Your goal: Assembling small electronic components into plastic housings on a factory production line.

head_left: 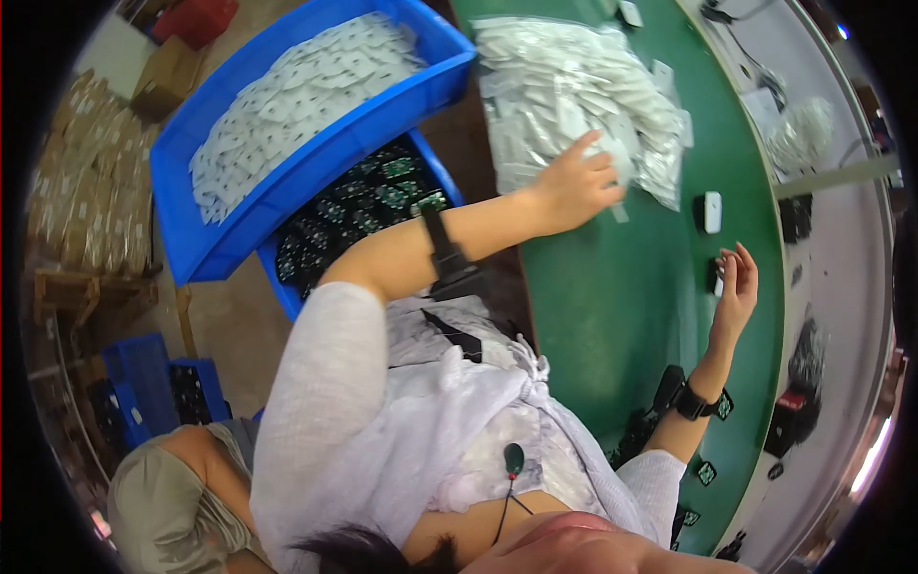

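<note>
My left hand [577, 187] reaches over a clear plastic bag [535, 86] full of flat white plastic pieces, on the green tabletop [593, 297]. Its fingers are apart and bent, the tips at a pale piece [620, 158] along the bag's near side. Whether they touch that piece is hard to make out. Farther right, my right hand [736, 287] has its fingers loosely bent and apart, right beside a small white casing [718, 279] partly hidden by them. Another white casing [711, 212] rests just beyond. Black straps with small units circle both my forearms.
Left of the table, a blue crate [316, 148] heaped with white pieces overlaps a second blue crate [442, 172] of dark circuit parts. Small circuit boards [707, 473] lie near my right forearm. A person [182, 497] sits at lower left. Stacked cartons [91, 182] stand farther left.
</note>
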Demonstrator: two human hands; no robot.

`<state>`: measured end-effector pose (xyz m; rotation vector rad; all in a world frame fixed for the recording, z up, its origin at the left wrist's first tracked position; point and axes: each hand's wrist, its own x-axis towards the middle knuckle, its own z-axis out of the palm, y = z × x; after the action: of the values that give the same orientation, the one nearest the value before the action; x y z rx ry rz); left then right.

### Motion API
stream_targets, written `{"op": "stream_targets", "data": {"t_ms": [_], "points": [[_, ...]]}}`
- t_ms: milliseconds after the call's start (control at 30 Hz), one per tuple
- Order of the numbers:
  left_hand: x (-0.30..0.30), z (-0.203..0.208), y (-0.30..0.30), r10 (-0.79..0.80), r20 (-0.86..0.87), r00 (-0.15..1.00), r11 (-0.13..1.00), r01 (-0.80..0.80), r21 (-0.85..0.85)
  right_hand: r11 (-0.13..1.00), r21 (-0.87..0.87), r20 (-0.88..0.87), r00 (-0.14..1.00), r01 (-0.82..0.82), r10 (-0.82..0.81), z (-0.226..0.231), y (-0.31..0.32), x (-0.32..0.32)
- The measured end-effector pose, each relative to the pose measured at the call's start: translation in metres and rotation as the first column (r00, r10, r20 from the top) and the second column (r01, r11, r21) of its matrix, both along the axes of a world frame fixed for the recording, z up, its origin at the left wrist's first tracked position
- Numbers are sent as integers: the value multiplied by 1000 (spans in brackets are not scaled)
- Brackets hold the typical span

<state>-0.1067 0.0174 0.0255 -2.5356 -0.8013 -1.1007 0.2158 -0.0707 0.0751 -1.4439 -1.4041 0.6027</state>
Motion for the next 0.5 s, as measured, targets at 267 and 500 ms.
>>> {"op": "stream_targets", "data": {"t_ms": [267, 500], "points": [[-26, 28, 1, 301, 168, 939, 950, -281, -134, 989, -40, 56, 988, -139, 141, 26, 0, -135], [-171, -43, -106, 365, 333, 869, 859, -176, -480, 872, -93, 147, 859, -481, 490, 17, 4, -278]]}}
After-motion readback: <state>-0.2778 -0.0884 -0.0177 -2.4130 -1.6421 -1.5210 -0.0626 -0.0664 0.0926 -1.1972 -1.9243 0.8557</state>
